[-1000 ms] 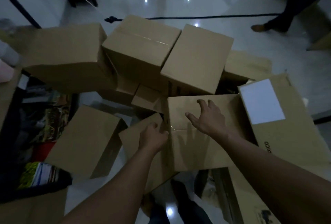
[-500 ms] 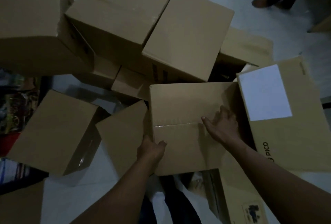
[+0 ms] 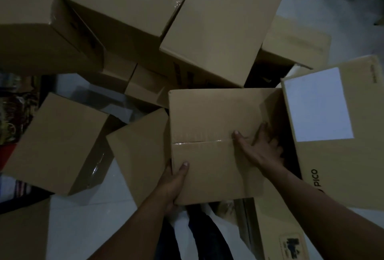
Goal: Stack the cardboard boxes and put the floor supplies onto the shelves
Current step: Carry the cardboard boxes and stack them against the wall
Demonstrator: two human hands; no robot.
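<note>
While left hand [image 3: 174, 185] is gripping near-left edge of taped box [image 3: 207, 118], right hand [image 3: 261, 147] is clasping its right edge, thumb lying on top.

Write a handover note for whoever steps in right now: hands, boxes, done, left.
Left hand: grips the taped box at its near left edge, thumb on top.
Right hand: grips the same box at its right edge, thumb on top, fingers down the side next to the PICO box.
Other boxes: jumbled on the floor, beyond and to the left.
Done: no tidy stack in view.
Left: stack all boxes; shelves not in view.
</note>
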